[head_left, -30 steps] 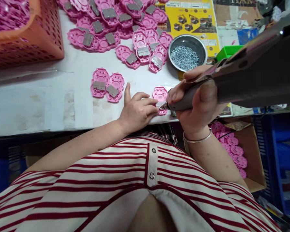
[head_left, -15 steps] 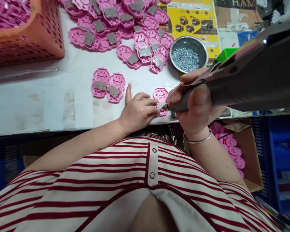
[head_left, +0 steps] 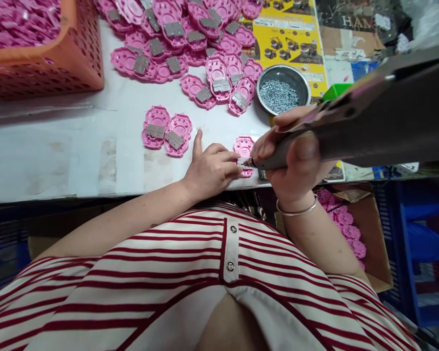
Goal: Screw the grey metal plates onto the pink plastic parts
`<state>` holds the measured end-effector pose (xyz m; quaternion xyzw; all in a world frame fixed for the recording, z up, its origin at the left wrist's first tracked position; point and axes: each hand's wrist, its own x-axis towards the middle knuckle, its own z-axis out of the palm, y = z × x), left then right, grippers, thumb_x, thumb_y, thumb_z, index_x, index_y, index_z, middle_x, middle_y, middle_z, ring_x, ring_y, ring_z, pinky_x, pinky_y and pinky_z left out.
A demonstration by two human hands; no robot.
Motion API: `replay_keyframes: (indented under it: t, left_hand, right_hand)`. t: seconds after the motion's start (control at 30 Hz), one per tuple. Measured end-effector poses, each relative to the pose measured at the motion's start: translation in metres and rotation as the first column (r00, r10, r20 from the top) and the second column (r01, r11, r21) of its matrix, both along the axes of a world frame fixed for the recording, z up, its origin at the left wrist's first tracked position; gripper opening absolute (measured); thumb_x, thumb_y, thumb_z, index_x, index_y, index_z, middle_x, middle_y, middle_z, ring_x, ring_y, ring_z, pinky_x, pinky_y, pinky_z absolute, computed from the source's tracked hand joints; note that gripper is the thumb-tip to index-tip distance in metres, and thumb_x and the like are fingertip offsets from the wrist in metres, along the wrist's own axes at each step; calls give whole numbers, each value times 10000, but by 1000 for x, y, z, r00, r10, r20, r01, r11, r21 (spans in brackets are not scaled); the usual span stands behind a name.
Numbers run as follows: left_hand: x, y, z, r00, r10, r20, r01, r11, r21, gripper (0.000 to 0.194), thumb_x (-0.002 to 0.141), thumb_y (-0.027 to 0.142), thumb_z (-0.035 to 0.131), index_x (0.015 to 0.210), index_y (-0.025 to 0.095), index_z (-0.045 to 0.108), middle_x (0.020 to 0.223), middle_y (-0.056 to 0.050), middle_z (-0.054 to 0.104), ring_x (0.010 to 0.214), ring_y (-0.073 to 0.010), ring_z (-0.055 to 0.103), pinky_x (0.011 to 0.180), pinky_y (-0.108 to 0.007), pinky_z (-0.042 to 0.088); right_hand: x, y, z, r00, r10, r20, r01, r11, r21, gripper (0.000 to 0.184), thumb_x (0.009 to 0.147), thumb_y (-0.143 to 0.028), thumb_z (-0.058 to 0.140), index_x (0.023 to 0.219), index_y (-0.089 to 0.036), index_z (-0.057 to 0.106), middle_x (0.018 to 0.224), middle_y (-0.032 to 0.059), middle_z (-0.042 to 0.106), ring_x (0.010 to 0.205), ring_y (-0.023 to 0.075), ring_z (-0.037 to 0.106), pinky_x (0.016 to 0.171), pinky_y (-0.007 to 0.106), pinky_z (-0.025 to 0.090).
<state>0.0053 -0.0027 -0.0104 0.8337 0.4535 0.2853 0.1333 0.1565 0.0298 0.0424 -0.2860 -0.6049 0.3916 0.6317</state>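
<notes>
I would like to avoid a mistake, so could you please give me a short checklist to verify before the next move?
1. Right hand grips the dark tool: ok.
2. Left hand has its fingertips at the edge of the nearest pink piece: ok.
3. Tool tip points at the grey plate on that piece: ok.
4. Tip properly seated: cannot tell, too small to see.
5. Left fingertips well clear of the tip: not ok, they look very close.
6. Bowl of small metal parts upright: ok.
</notes>
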Motion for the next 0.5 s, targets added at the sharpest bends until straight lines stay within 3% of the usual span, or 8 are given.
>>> replay_keyframes:
  t: [0.07,0.17,0.37,0.5]
  left_hand:
    - [0,0,0,1000,3,0,-3,1000,-12,92,907,367,727,853,337,795,1075,34,786,1033,-245,636,1181,-802,37]
    - [0,0,0,1000,8,6,-7,1000,-18,66,891,350,747,844,339,792,1080,40,783,1035,-245,636,1178,-804,50]
    - [0,0,1,1000,-2,20,3,999,-40,27,870,356,775,849,356,792,1110,47,776,1066,-248,632,1172,-807,70]
    - [0,0,2,1000,8,5,-8,998,-60,31,880,357,762,877,363,793,1123,49,774,1076,-246,629,1181,-802,47]
  right_hand:
    - [-5,3,8,988,-14,-151,30,994,107,283,857,-537,641,983,-293,712,573,-78,554,394,62,451,386,230,401]
    - [-11,6,13,982,-3,-188,21,995,97,211,879,-444,643,957,-267,727,581,-69,569,406,60,487,377,212,412]
    - [-17,11,8,971,-70,-227,69,998,-9,277,740,-534,774,840,-280,724,474,-83,492,345,81,457,331,224,396]
    - [-19,13,7,969,-69,-239,76,997,20,319,724,-549,782,802,-250,703,455,-90,474,321,72,433,303,203,366]
